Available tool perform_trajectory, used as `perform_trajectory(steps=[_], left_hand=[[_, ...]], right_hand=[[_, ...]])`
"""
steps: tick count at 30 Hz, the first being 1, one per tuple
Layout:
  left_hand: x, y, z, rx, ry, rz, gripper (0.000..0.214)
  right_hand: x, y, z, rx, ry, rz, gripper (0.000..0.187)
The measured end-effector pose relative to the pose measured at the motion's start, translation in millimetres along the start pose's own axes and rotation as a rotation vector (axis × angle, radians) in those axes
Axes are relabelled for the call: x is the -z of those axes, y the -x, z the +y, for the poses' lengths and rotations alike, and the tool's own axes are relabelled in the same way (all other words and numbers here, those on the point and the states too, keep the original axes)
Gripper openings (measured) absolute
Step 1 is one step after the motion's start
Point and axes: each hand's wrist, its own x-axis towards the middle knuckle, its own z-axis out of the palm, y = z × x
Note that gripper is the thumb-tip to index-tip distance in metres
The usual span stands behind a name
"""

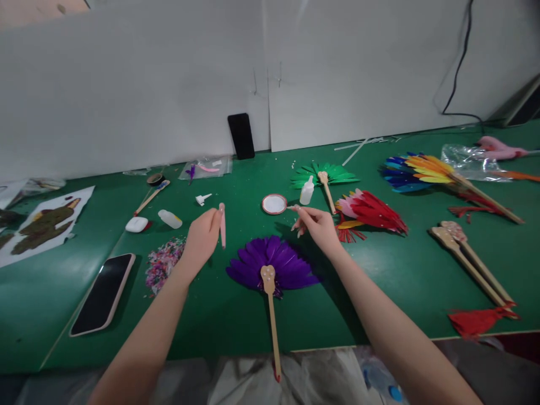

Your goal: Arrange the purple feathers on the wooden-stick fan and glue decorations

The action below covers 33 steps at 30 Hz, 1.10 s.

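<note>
A purple feather fan (272, 263) with a wooden handle lies on the green table (379, 281) in front of me. My left hand (202, 236) is closed on pink tweezers (222, 225), held upright above the table to the fan's left. My right hand (316, 224) hovers just right of the fan's top, fingers pinched together toward a small round lid (274, 203); whatever is in the pinch is too small to name. A small white bottle (306, 191) stands just behind the lid.
A phone (103, 292) and a pile of coloured bits (162, 263) lie at the left. Green (324, 174), red (371, 211) and multicoloured (422, 169) feather fans lie behind and to the right. Bare wooden handles (472, 259) and a red tassel (476, 320) lie at the right.
</note>
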Motion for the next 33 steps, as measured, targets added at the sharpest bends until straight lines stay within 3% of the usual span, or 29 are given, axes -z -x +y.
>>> perform_trajectory(steps=[2, 4, 7, 11, 14, 18, 23, 27, 29, 33], left_hand=[[3.0, -10.1, 20.4, -0.012, 0.101, 0.064, 0.039], [-0.7, -21.5, 43.5, -0.054, 0.428, 0.141, 0.039], [-14.7, -37.7, 76.0, -0.056, 0.737, 0.237, 0.038], [-32.5, -48.4, 102.6, -0.054, 0.963, 0.297, 0.035], [-39.1, -48.4, 104.8, -0.056, 1.055, 0.282, 0.036], [-42.4, -46.7, 96.4, -0.039, 1.065, 0.254, 0.036], [-45.1, -45.3, 97.0, -0.044, 1.086, 0.188, 0.035], [-47.6, -45.2, 99.1, -0.103, 1.059, 0.16, 0.027], [-48.6, -46.2, 97.5, -0.172, 1.07, 0.055, 0.018], [-50.3, -50.2, 89.2, -0.312, 1.121, -0.264, 0.022]], right_hand=[[-1.1, 0.9, -2.6, -0.036, -0.048, -0.067, 0.04], [-0.6, 1.4, -5.6, -0.066, -0.097, -0.098, 0.041], [2.2, 1.6, -10.9, -0.1, -0.167, -0.131, 0.045], [3.4, 2.1, -15.4, -0.15, -0.223, -0.226, 0.051], [1.8, 3.0, -12.6, -0.19, -0.24, -0.275, 0.047], [-0.4, 4.1, -6.4, -0.223, -0.254, -0.236, 0.039], [-1.7, 5.9, -9.2, -0.253, -0.264, -0.231, 0.051], [0.1, 6.3, -11.8, -0.249, -0.258, -0.221, 0.043], [1.7, 6.1, -11.7, -0.235, -0.259, -0.207, 0.038], [3.9, 6.6, -12.4, -0.235, -0.248, -0.239, 0.038]])
